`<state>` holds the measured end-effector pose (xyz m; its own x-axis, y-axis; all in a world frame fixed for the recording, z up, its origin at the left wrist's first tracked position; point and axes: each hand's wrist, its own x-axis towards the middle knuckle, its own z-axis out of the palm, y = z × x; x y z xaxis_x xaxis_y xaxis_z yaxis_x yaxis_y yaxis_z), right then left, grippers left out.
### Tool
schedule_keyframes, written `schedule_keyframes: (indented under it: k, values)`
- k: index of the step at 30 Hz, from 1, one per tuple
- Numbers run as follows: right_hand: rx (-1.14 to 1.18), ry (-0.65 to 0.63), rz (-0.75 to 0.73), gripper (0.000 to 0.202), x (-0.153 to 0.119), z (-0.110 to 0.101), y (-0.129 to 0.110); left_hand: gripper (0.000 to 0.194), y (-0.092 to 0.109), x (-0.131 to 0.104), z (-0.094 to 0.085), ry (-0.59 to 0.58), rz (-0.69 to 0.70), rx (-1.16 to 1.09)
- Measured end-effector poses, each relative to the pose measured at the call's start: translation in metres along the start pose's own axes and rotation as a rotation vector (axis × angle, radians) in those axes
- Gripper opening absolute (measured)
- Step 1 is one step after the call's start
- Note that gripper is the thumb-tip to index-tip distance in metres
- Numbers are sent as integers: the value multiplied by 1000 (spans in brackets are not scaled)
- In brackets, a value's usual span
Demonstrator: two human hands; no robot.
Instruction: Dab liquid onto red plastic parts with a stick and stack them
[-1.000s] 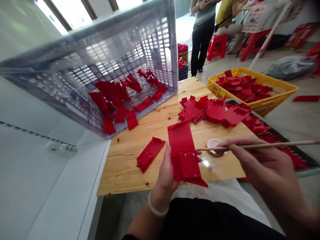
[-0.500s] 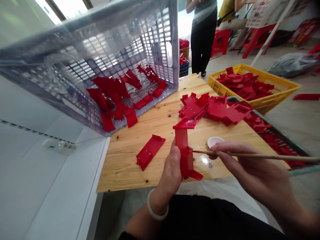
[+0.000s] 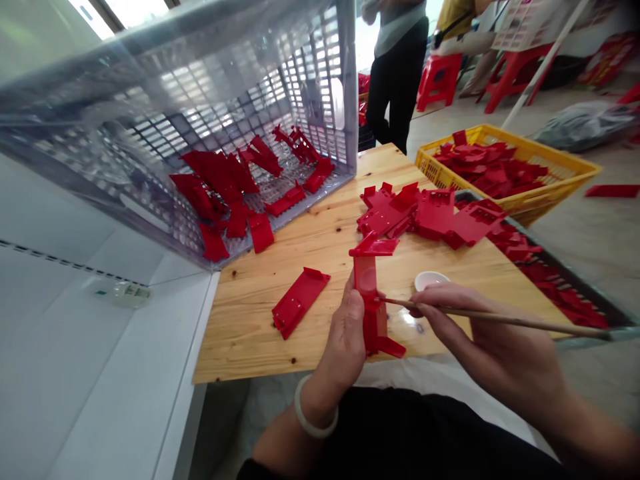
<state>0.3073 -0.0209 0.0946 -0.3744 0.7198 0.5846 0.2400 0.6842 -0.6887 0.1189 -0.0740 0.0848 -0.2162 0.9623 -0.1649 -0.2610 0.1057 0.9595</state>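
Note:
My left hand (image 3: 346,333) is closed around a red plastic part (image 3: 367,277), holding it upright above the front of the wooden table. Flaps stick out to the right from the part's top and bottom ends. In my right hand (image 3: 505,353) is a thin wooden brush (image 3: 475,312), gripped between thumb and fingers. Its tip meets the middle of the red part, though the tip itself is too small to make out. A small white dish (image 3: 431,280) sits just behind my right fingers. Left of my left hand, a single red plate-like part (image 3: 301,301) lies on the wood.
A grey crate (image 3: 353,87) wrapped in clear plastic lies on its side at the left, with red parts inside. More red parts (image 3: 435,215) are heaped on the wooden table (image 3: 240,333). A yellow crate (image 3: 565,180) and a dark crate (image 3: 620,327) stand right. Behind, a person (image 3: 395,73) stands.
The brush has tilted, its rear end lower and further left, and my right hand has shifted slightly left. The red part stays nearly in place. The person behind has moved left.

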Motion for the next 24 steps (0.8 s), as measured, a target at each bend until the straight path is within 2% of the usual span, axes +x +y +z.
schedule_keyframes:
  k: [3,5,8,10,14,19,24]
  values:
    - [61,58,66,20,5,-2,-4,43,-4,1,-2,4,-29,-81]
    - [143,108,196,11,8,-3,-6,54,-5,3,-3,21,-96,-99]
    - [324,159,407,9,13,-2,-6,75,-4,8,-4,-51,-200,-194]
    - [460,169,465,11,16,1,-3,79,-4,11,-5,-110,-246,-278]
    - [601,152,491,14,19,5,7,77,-5,15,-6,-113,-290,-372]
    - [613,87,478,19,19,4,18,74,-4,15,-6,-138,-286,-391]
    - [619,89,469,16,17,3,23,77,-2,15,-6,-167,-278,-385]
